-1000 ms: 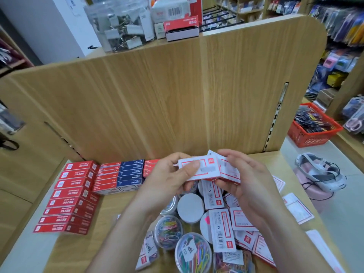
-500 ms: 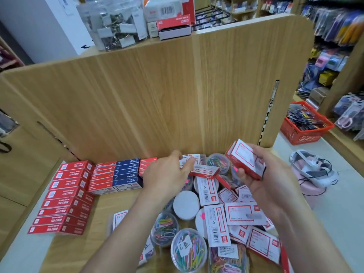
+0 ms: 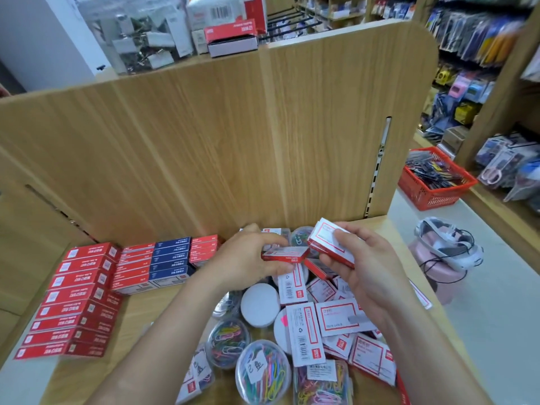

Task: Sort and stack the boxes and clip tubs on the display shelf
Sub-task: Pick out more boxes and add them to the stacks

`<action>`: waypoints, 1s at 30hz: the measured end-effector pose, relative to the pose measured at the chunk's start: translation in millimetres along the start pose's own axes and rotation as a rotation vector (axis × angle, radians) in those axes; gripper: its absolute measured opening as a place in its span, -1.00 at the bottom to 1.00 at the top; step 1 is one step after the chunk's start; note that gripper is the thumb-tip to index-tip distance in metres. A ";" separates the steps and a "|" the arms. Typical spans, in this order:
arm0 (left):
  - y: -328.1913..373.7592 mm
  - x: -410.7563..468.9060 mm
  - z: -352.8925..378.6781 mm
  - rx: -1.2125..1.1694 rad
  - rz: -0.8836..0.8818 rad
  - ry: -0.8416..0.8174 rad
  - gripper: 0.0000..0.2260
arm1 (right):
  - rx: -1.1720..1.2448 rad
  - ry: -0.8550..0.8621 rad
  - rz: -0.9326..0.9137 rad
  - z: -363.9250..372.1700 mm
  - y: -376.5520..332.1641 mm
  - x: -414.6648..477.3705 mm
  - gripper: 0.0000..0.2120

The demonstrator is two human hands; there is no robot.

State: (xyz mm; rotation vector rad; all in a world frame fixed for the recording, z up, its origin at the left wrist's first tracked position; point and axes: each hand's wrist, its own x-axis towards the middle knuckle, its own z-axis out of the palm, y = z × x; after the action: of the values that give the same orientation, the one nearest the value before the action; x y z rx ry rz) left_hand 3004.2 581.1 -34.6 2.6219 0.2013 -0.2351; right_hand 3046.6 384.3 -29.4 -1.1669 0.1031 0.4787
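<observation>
Boxes [image 3: 79,299] at the left of the shelf [image 3: 140,320] lay sorted in red and blue rows. The left hand [image 3: 248,258] had its grip pinched on one red box [image 3: 285,254]; the right hand [image 3: 359,267] was clamped on a small stack [image 3: 330,244]. Below, loose boxes [image 3: 304,331] and tubs [image 3: 263,369] lay jumbled, so perhaps half was left.

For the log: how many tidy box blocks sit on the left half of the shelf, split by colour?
Blue: 1, the blue stack.
Red: 3, the long left block, a red stack left of the blue one, another right of it.
Total: 4
</observation>
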 end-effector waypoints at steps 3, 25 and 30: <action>3.7 -1.4 4.0 0.011 0.092 0.230 -0.79 | 0.014 -0.009 0.002 2.0 -1.0 -0.4 -0.87; 44.7 -51.0 8.5 -1.129 0.127 0.478 -0.20 | 0.343 -0.311 0.308 43.2 3.0 -25.2 -0.62; 50.1 -70.9 -20.3 -0.827 0.344 0.464 -0.32 | 0.356 -0.529 0.352 52.6 0.2 -40.9 -0.67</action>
State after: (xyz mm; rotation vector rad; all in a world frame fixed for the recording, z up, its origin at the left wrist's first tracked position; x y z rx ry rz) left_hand 2947.0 540.7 20.5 1.8004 -0.0108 0.4847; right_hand 3001.2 419.1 4.6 -0.6448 -0.0661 1.0221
